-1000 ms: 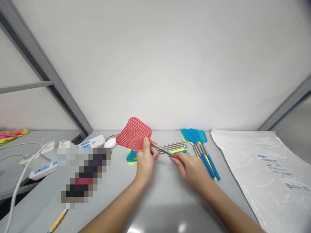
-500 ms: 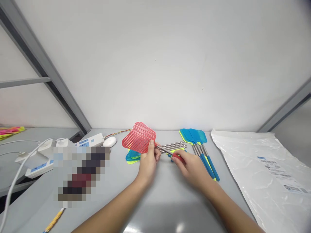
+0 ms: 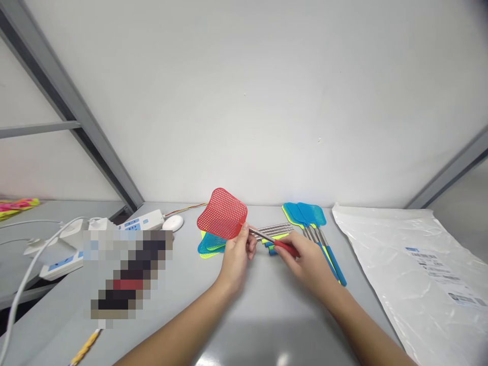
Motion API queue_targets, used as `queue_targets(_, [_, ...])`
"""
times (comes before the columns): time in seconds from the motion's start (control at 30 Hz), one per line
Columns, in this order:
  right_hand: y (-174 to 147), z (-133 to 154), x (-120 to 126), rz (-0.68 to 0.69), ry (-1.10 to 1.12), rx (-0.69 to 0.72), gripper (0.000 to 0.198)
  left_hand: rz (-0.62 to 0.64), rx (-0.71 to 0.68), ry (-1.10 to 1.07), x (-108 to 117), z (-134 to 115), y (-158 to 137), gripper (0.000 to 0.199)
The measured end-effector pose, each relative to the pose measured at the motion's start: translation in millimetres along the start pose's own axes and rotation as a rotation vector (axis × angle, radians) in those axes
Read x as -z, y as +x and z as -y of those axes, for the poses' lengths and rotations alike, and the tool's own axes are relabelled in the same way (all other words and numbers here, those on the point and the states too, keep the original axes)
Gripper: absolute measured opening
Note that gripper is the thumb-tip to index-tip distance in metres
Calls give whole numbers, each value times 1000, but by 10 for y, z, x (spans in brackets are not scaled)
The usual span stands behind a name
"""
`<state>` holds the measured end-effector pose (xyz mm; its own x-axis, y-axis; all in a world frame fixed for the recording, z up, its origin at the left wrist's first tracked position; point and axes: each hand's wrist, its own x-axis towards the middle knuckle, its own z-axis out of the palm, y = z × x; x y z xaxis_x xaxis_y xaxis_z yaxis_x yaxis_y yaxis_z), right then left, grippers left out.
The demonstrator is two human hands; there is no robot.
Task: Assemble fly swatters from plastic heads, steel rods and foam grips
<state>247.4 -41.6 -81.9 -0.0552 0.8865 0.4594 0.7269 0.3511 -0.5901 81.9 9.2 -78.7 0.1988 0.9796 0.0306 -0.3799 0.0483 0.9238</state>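
A red fly swatter with a perforated head and a metal rod is held between both hands, above the grey table. My left hand pinches it where the head meets the rod. My right hand is closed around its red grip. Under and behind it lie loose blue and yellow-green swatter heads, partly hidden by the red head and my left hand. Several bare metal rods and blue and yellow-green grips lie between my hands, partly covered.
Right of my right hand, several blue and yellow-green fly swatters lie stacked. A white plastic mailer covers the table's right side. At left are power strips with cables, a white round disc and a pixelated patch. A wall stands behind.
The red fly swatter and both hands have shifted slightly right. More of the grips behind my right hand now shows.
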Motion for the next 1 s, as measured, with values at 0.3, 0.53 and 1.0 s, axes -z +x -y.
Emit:
queue_targets(0.3, [15, -8, -43, -118, -49, 85, 16, 30, -32, 96, -24, -61, -30, 38])
queue_targets(0.53, [5, 14, -51, -67, -89, 135, 10, 13, -26, 51, 5, -42, 7, 43])
queue_targets(1.0, [-44, 105, -13, 80, -95, 12, 19, 66, 39, -132, 15, -70, 13, 53])
